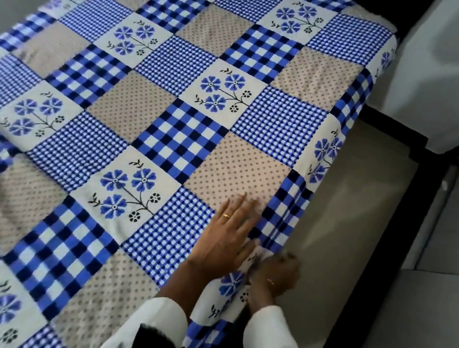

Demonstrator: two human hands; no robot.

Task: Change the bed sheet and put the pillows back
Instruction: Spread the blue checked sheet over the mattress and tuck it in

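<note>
Spreading flat over the bed, the patchwork bed sheet (173, 106) hangs over the right edge. Left hand (226, 236), fingers straight, presses it; right hand (276, 273) pinches the sheet's edge beside the dark bed frame (370, 243).

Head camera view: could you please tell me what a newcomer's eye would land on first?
The blue patchwork bed sheet of checks, dots and flowers fills most of the view. At its lower right edge, the left hand presses flat on it while the right hand grips the overhanging edge beside the dark bed frame.
</note>
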